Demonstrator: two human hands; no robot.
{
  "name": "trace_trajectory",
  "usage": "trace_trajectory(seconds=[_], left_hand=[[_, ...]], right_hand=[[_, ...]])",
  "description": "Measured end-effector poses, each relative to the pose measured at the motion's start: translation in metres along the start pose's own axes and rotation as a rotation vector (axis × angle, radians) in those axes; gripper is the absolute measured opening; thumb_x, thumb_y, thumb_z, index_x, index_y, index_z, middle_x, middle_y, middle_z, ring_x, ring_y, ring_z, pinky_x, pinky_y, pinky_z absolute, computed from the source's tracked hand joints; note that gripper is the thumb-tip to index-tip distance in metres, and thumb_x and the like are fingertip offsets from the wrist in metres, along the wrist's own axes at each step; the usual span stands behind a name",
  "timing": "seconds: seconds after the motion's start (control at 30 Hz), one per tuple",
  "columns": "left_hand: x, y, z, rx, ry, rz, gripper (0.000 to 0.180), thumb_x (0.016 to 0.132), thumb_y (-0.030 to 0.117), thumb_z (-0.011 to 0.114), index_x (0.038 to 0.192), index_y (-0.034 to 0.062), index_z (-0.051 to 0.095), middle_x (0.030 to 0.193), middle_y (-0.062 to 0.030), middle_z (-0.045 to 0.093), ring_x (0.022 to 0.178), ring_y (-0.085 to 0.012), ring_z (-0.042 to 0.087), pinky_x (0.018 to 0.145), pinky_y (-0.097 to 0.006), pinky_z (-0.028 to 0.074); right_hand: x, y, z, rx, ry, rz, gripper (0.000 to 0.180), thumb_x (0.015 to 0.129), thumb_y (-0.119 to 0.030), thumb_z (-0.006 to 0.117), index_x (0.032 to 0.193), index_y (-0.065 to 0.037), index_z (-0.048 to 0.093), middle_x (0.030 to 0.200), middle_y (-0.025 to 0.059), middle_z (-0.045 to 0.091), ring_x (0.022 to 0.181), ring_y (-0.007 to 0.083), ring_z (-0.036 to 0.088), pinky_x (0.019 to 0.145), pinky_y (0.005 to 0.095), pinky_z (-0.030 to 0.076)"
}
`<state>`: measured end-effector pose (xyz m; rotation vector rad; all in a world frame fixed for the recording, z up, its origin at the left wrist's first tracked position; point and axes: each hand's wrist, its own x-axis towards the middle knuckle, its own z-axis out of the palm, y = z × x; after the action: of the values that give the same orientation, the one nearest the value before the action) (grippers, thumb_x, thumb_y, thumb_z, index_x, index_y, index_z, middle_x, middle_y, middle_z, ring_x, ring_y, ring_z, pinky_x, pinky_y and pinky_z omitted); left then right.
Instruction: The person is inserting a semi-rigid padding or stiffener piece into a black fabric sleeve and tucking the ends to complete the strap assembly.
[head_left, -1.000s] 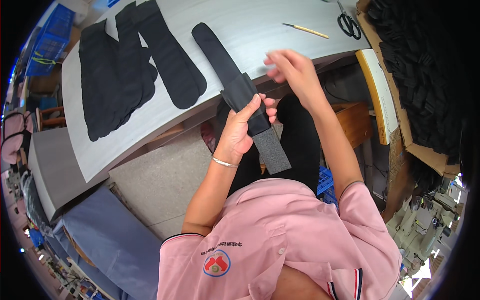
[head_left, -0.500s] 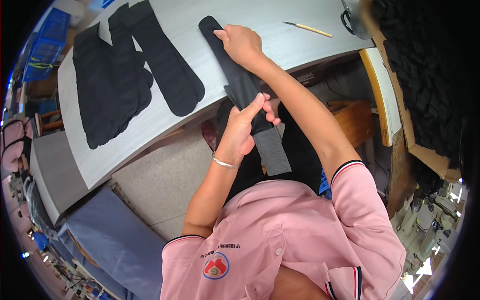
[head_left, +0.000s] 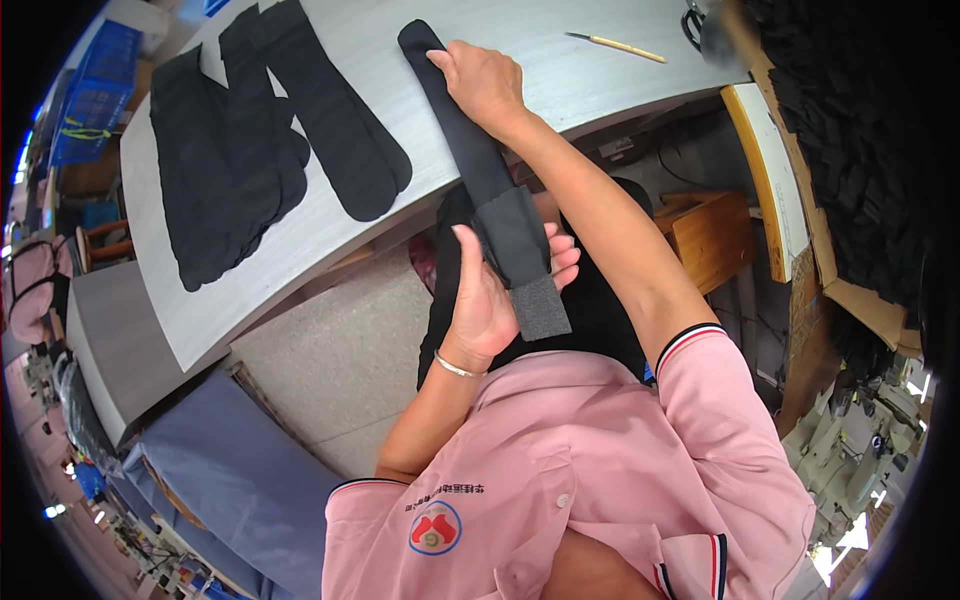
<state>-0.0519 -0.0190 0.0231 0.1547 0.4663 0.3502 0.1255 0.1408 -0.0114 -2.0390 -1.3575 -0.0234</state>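
Black fabric strip (head_left: 478, 155), round-tipped, grey textured tail (head_left: 541, 308). Pinched near far end by right hand (head_left: 485, 85); lying across wide-spread left hand (head_left: 487, 312).

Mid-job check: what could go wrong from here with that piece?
The left hand lies open at the black sleeve, its thumb off it, so the sleeve might twist or slide if the right hand tugs the far end of the black strip.
The grey strip sticks out at the near end with no fingers closed on it; it could shift.
The pointed tool lies loose and might get knocked.
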Motion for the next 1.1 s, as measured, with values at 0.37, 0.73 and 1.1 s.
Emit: trace_trajectory(seconds=[0.37, 0.73, 1.1], left_hand=[[0.020, 0.021, -0.013, -0.024, -0.044, -0.018, 0.065, 0.097, 0.060, 0.049, 0.122, 0.0001, 0.055, 0.097, -0.0084, 0.066, 0.089, -0.0210, 0.067, 0.085, -0.041, 0.058], [0.006, 0.012, -0.007, 0.162, 0.073, 0.087, 0.029, 0.102, 0.031, 0.057, 0.110, 0.0028, 0.055, 0.079, -0.0028, 0.056, 0.068, -0.0147, 0.058, 0.072, -0.036, 0.056], [-0.011, 0.008, 0.004, 0.232, 0.124, -0.037, 0.033, 0.100, 0.026, 0.061, 0.119, -0.0008, 0.059, 0.099, -0.0090, 0.069, 0.092, -0.0228, 0.069, 0.088, -0.040, 0.058]], right_hand=[[-0.002, -0.003, 0.002, -0.041, 0.037, -0.026, 0.046, 0.098, -0.043, 0.056, 0.071, -0.007, 0.058, 0.058, 0.0138, 0.061, 0.054, 0.0370, 0.061, 0.050, 0.0447, 0.047], [-0.005, -0.003, 0.005, -0.038, 0.098, -0.074, 0.044, 0.099, -0.042, 0.055, 0.071, -0.007, 0.058, 0.057, 0.0133, 0.060, 0.053, 0.0363, 0.060, 0.048, 0.0437, 0.047], [-0.005, -0.003, 0.002, -0.047, 0.092, -0.075, 0.044, 0.099, -0.041, 0.056, 0.070, -0.007, 0.058, 0.056, 0.0141, 0.059, 0.051, 0.0357, 0.061, 0.047, 0.0442, 0.048]])
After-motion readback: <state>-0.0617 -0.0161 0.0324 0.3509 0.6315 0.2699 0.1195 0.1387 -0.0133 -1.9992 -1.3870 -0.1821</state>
